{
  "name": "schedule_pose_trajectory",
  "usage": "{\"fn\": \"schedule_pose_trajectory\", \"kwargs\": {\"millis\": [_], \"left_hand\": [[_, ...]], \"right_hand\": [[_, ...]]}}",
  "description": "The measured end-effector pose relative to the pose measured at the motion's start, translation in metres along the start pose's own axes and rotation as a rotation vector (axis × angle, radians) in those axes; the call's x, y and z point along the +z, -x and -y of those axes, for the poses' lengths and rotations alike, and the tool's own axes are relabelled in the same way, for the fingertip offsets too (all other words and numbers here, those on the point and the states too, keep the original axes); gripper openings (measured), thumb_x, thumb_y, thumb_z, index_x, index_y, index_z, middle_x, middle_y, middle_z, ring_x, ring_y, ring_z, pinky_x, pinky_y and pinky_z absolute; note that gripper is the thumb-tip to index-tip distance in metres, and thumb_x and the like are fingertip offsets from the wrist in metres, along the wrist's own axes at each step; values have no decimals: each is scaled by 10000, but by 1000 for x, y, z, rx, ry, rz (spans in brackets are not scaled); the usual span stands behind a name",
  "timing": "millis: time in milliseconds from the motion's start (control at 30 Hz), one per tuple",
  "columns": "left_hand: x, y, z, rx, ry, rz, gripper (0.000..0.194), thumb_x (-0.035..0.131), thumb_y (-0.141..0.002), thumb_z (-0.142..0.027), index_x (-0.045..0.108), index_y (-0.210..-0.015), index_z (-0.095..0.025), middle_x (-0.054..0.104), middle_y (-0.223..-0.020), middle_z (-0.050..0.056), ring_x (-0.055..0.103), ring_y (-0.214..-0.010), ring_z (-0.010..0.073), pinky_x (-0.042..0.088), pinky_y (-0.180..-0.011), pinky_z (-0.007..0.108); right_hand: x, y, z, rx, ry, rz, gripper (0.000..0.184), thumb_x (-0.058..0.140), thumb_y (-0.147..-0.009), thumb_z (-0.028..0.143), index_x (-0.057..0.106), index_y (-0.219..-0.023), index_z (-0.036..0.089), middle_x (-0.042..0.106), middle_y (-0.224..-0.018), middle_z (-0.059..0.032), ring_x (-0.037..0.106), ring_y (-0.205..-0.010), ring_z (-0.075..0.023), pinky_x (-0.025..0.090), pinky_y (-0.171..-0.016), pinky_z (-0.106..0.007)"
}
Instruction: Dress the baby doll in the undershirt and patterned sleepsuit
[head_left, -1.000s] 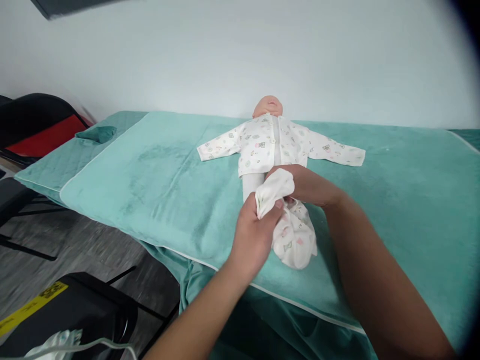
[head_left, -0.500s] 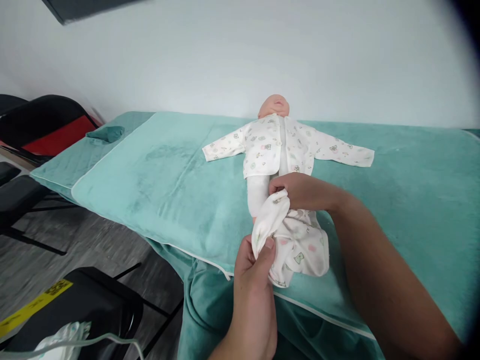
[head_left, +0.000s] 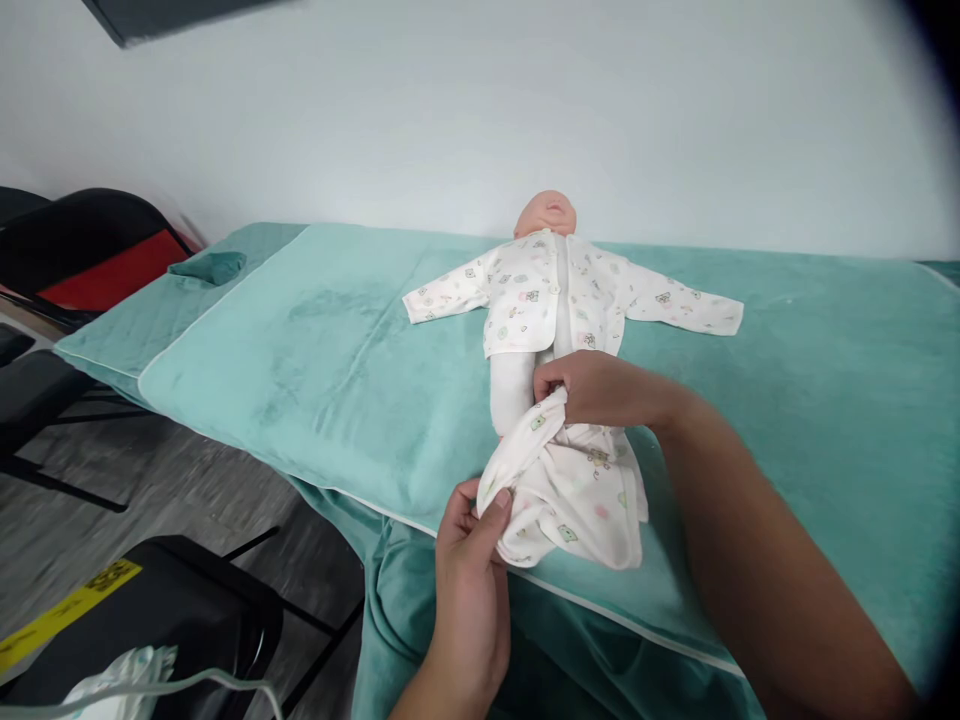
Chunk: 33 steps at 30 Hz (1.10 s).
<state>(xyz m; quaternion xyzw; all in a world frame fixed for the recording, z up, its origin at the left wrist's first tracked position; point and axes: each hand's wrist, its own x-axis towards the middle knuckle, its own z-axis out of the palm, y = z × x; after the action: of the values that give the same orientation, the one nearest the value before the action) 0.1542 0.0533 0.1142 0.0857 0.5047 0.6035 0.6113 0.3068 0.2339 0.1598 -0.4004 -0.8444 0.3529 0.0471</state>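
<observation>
A baby doll point(head_left: 546, 213) lies on its back on the green bed, its arms stretched out to both sides. It wears a white printed baby jacket point(head_left: 523, 300), closed at the chest. White cloth covers its leg point(head_left: 512, 388). Bunched over the lower legs are matching printed baby pants point(head_left: 581, 490). My left hand point(head_left: 474, 560) pinches the pants' lower left edge between thumb and fingers. Near the doll's crotch, my right hand point(head_left: 592, 388) is closed on the upper edge of the same pants. The doll's feet are hidden under the fabric.
The green padded bed point(head_left: 322, 350) runs along a white wall point(head_left: 450, 110). A black chair point(head_left: 172, 610) at lower left holds a white bundle point(head_left: 127, 680) with a pale cord point(head_left: 217, 678) in front. More chairs, one with a red panel point(head_left: 112, 270), stand at left.
My left hand has moved left with the pants' edge, stretching the fabric wider. My right hand keeps its grip in nearly the same place.
</observation>
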Motion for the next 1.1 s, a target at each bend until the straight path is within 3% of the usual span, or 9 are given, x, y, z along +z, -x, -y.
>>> {"fn": "schedule_pose_trajectory", "kwargs": {"millis": [333,500,767,967,1100], "left_hand": [[-9,-17,-9,13,-255,156,404,707,-853,-501,698,-1158,-236,722,-1005,47,629,-829,177,478,-746,265],[-10,-30,-14,26,-365,207,367,658,-888,-517,670,-1082,-207,663,-895,22,571,-784,157,437,-724,252],[-7,-41,-18,176,-695,150,312,637,-893,-525,612,-893,-214,562,-776,-19,468,-735,152,360,-672,249],[-7,-34,-19,193,-717,170,315,624,-901,-534,612,-913,-220,564,-793,-16,449,-736,152,353,-668,252],[-13,-42,-21,100,-633,311,333,613,-912,-536,590,-943,-206,528,-820,-17,454,-779,144,370,-703,247]], "right_hand": [[3,-2,-3,-15,32,-14,102,633,-743,323,650,-755,223,696,-807,-6,579,-722,-165,362,-623,-273],[3,-2,-2,-8,26,-16,136,646,-753,355,631,-746,220,689,-803,0,569,-714,-157,359,-623,-271],[4,0,-4,12,1,-51,173,606,-816,395,615,-793,223,690,-867,-5,584,-760,-162,378,-644,-268],[3,1,-6,-4,-87,-53,102,613,-782,317,626,-804,217,687,-871,2,582,-768,-150,396,-655,-259],[2,2,-10,17,-138,-34,116,619,-762,314,633,-836,227,685,-889,7,590,-789,-162,410,-636,-256]]}}
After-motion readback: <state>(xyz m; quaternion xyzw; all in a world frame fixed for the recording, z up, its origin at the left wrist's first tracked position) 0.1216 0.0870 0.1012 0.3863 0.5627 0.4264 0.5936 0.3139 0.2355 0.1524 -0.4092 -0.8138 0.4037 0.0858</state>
